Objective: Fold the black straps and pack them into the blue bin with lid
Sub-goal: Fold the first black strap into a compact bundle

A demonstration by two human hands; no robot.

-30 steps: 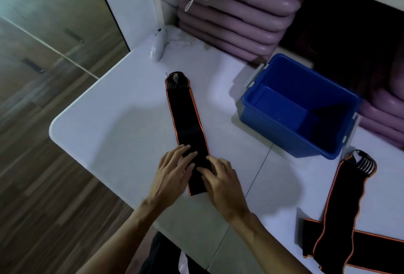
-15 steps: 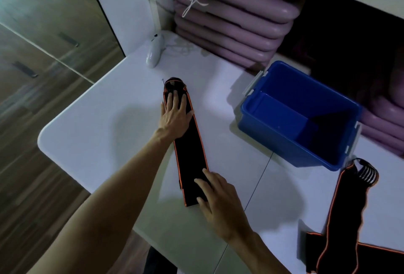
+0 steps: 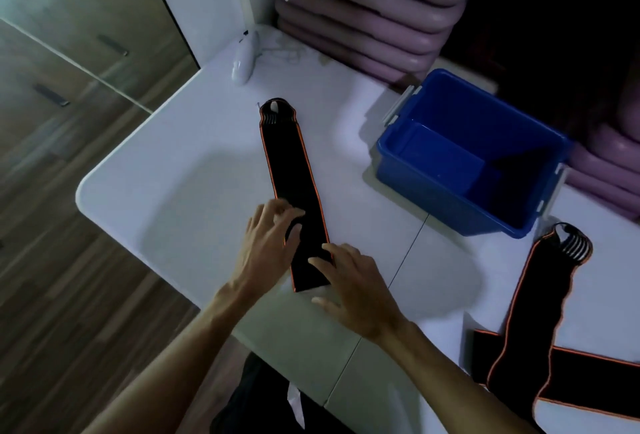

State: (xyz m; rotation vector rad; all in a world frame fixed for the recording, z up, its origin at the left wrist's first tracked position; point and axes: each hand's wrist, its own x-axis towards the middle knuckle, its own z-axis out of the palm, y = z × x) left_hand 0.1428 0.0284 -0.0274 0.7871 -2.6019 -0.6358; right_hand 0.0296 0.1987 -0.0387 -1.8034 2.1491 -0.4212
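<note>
A long black strap with orange edging lies flat on the white table, its looped end pointing away from me. My left hand rests on the strap's near left side with fingers extended. My right hand presses flat on the strap's near end from the right. The blue bin stands open to the right of the strap, with no lid on it. More black straps lie crossed at the right edge of the table.
A stack of pink cushions leans behind the table and beside the bin. A white device with a cord sits at the table's far corner. The table's rounded left edge drops to a wooden floor.
My left hand has slid back from the strap's far looped end to its near part, beside my right hand. The right hand has stayed on the near end.
</note>
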